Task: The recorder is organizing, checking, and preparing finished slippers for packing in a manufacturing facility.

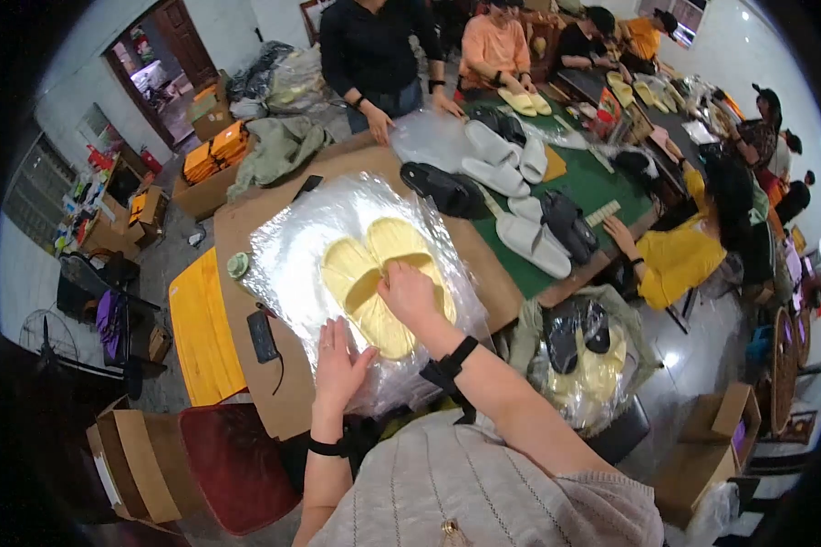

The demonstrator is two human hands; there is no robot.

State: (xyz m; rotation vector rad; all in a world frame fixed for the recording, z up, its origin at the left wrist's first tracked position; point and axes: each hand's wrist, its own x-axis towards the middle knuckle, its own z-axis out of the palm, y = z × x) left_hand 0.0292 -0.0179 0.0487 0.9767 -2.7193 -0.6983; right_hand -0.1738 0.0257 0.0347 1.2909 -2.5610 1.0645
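A pair of pale yellow slide slippers (398, 239) lies side by side on a stack of clear plastic bags (287, 246) in front of me. My right hand (412, 296) is over the pair, its curled fingers closed at the strap of the right slipper. The fingertips are partly hidden there. My left hand (339, 363) lies flat with fingers stretched on the plastic, just beside the near end of the left slipper, and holds nothing. Both wrists wear black bands.
White slippers (531, 244) and black slippers (440, 189) lie on the green mat (511, 264) to the right. Near the table's left edge are a black phone-like device (263, 337) and a tape roll (237, 265). A bag of slippers (584, 365) stands at right. Co-workers surround the table.
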